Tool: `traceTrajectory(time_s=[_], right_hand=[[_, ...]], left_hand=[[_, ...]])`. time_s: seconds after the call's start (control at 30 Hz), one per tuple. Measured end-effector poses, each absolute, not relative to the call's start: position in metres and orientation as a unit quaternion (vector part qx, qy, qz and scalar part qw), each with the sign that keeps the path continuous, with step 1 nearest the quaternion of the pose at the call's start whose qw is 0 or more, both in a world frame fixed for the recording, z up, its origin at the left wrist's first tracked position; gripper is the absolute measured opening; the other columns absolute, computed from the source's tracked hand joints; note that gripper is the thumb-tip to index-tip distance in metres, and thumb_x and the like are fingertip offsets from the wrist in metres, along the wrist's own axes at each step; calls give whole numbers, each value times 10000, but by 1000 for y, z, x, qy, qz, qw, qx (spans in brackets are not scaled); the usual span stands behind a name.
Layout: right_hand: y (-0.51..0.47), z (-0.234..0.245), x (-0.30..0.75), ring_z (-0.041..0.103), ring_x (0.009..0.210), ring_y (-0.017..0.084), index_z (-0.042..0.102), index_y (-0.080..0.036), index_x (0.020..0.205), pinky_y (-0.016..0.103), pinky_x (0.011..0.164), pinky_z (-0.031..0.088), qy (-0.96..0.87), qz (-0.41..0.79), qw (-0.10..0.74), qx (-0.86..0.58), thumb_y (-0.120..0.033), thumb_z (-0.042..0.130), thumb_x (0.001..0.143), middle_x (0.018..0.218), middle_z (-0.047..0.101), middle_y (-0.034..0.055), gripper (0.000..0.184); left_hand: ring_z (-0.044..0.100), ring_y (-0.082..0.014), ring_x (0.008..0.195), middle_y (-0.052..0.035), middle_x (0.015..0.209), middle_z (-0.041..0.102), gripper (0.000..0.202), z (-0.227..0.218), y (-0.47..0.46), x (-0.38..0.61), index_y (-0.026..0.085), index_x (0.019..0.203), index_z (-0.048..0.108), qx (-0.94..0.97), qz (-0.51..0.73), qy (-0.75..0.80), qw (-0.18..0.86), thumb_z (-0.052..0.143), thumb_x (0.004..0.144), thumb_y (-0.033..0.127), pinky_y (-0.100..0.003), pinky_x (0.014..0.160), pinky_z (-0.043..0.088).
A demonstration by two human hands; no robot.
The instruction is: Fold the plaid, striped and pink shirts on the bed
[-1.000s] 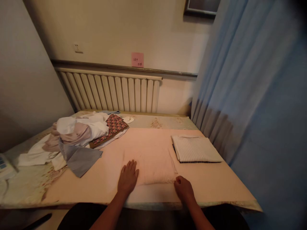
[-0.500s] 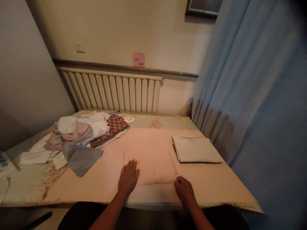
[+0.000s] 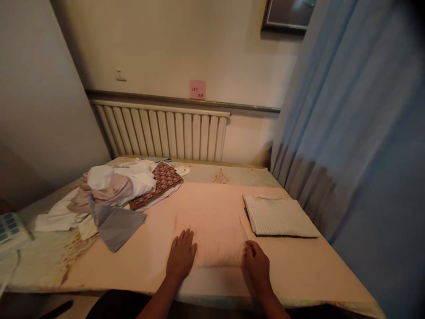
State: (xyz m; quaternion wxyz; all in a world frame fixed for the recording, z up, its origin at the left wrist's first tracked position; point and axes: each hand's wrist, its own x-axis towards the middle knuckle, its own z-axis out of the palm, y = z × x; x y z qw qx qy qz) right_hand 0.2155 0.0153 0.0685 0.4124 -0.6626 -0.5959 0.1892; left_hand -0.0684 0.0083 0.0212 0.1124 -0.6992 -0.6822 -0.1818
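Observation:
A pale pink piece of fabric (image 3: 215, 246), with a gathered or creased front edge, lies in front of me on a larger pink cloth (image 3: 109, 270). My left hand (image 3: 182, 253) rests flat on its left side, fingers extended and pointing away from me. At the opposite side, my right hand (image 3: 257, 264) pinches the fabric's right edge near the front corner. The thumb and finger meet there, and the edge runs up from them as a thin fold. Against the pink cloth the fabric's far border is hard to make out.
A folded striped cloth (image 3: 280, 216) lies to the right, by a blue curtain (image 3: 318, 155). At left are heaped white and mauve fabrics (image 3: 116, 186), a grey piece (image 3: 121, 226) and a red patterned cloth (image 3: 162, 181). A white device with buttons (image 3: 13, 232) sits far left. A radiator (image 3: 162, 128) stands behind.
My right hand has moved slightly away from me along the fabric's right edge, which now looks drawn up at the fingers. The left hand keeps its place. The view has shifted a little.

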Motion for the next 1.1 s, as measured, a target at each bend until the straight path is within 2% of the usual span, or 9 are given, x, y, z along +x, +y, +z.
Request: traceTrajectory(time_s=[0.17,0.27,0.43,0.7,0.93,1.0,1.1], right_hand=[[52,49,181,567,1190,213,605,-99,1208,371,1045,430,-748,100,384,-532,-285,300,921,1263,620,143,458],[71,28,175,448,1319,233,545,-107,1301,418,1100,374,-817,31,319,-479,-290,350,935,1392,517,145,453],[83,1,184,329,1394,272,472,-190,1378,502,1132,286,-854,-47,236,-462,-363,418,947,1480,417,95,467],[83,-4,185,317,1399,282,459,-170,1390,507,1134,272,-844,-43,232,-482,-405,420,947,1490,396,103,502],[114,38,179,568,1177,242,616,-157,1221,420,1049,392,-801,58,268,-532,-351,389,939,1228,646,125,411],[135,56,172,559,1179,230,619,-158,1215,405,1062,368,-820,68,254,-508,-309,407,918,1231,643,114,395],[171,74,155,519,1221,210,594,-174,1248,364,1065,348,-851,104,185,-481,-273,477,865,1302,600,91,413]], left_hand=[[446,-256,1326,-87,1408,521,461,20,7,-69,189,1343,523,-698,-195,-678,122,377,937,350,-460,1095,339],[444,-253,1328,-82,1410,520,461,20,7,-69,191,1353,512,-699,-194,-676,128,372,940,342,-456,1095,340],[443,-262,1329,-83,1419,508,468,19,7,-71,179,1361,502,-701,-187,-675,132,369,942,342,-469,1080,361],[418,-261,1348,-68,1436,489,469,14,9,-72,214,1372,491,-696,-205,-676,131,369,947,369,-482,1098,338],[405,-252,1356,-58,1439,488,466,13,8,-74,204,1374,487,-696,-196,-680,124,353,952,350,-478,1105,333],[406,-258,1355,-58,1439,488,468,12,9,-74,206,1375,485,-695,-199,-681,115,358,950,354,-485,1102,338],[419,-268,1346,-61,1431,498,463,11,9,-74,211,1368,493,-694,-211,-681,102,362,948,353,-494,1093,351]])
